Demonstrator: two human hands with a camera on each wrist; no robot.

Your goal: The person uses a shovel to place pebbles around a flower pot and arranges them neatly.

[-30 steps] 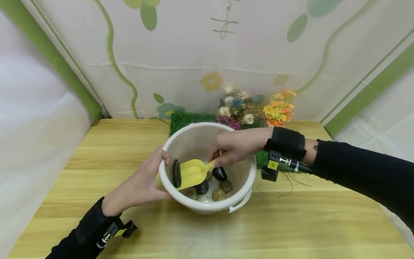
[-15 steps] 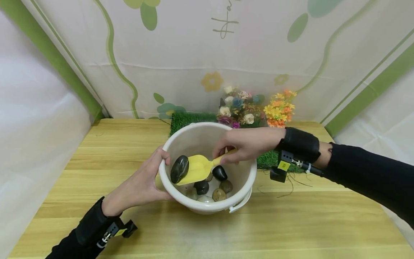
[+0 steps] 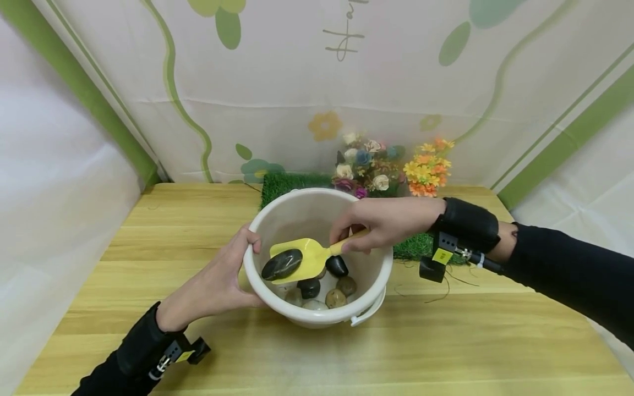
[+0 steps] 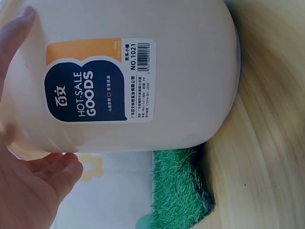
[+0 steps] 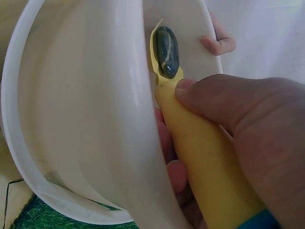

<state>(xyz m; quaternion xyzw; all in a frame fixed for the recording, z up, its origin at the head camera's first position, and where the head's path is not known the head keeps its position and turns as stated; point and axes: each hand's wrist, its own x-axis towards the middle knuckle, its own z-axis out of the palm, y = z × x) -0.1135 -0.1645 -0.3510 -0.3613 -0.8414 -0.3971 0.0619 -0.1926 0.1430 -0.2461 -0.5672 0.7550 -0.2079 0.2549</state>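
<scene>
My right hand [image 3: 378,224] grips the handle of a yellow toy shovel [image 3: 313,257] inside a white bucket [image 3: 317,317]. On the shovel's blade lies a dark oval stone [image 3: 282,264], its end past the blade's edge near the bucket's left wall. In the right wrist view, the thumb presses along the yellow handle [image 5: 200,148], and the dark stone [image 5: 167,52] shows a pale vein. My left hand [image 3: 225,275] holds the bucket's left side, fingers hooked over the rim. Several stones, among them a black stone [image 3: 337,266] and a tan stone [image 3: 335,298], sit on the bucket's bottom.
Behind the bucket lies a green artificial grass mat [image 3: 292,182], with mixed artificial flowers [image 3: 364,165] and orange-yellow flowers [image 3: 428,168] above it. A white bucket handle [image 3: 370,309] hangs at the right front. The wooden table [image 3: 396,352] is backed by a printed curtain [image 3: 277,82].
The shovel and right hand have shifted slightly right. The dark stone has gone from standing on edge at the bucket wall to lying on the blade. The left hand stays put.
</scene>
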